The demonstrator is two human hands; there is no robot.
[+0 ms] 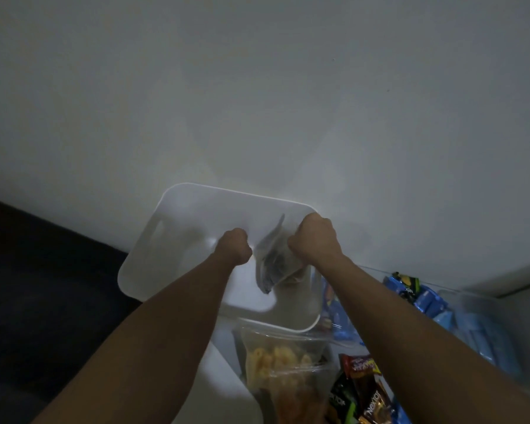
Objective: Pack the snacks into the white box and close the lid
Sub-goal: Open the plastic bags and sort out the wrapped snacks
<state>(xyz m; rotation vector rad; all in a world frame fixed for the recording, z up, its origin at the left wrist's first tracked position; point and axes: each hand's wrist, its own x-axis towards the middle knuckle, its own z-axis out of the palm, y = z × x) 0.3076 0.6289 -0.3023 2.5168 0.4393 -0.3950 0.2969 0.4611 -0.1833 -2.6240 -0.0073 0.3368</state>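
**Item record: snack packing, white box against the wall**

White box [178, 240]: open-topped, rounded corners, a handle slot in its left wall; it stands at the foot of a pale wall [257, 87], its interior bare except where the hands work.

Left hand [233, 245]: curled into a fist over the box interior; whether it grips anything cannot be told.

Right hand [314, 240]: closed on the upper edge of a clear plastic packet [273, 264], which hangs at the box's right side, its contents dim and greyish.

Clear bag of yellow ring snacks [276, 365]: just in front of the box's near rim, between the two forearms.

Brown and green sachets [364, 390]: near the bottom edge, beside the right forearm.

Blue wrapped snacks [432, 304]: heaped to the right of the box, partly hidden by the right forearm.

Dark surface [43, 286]: at left.
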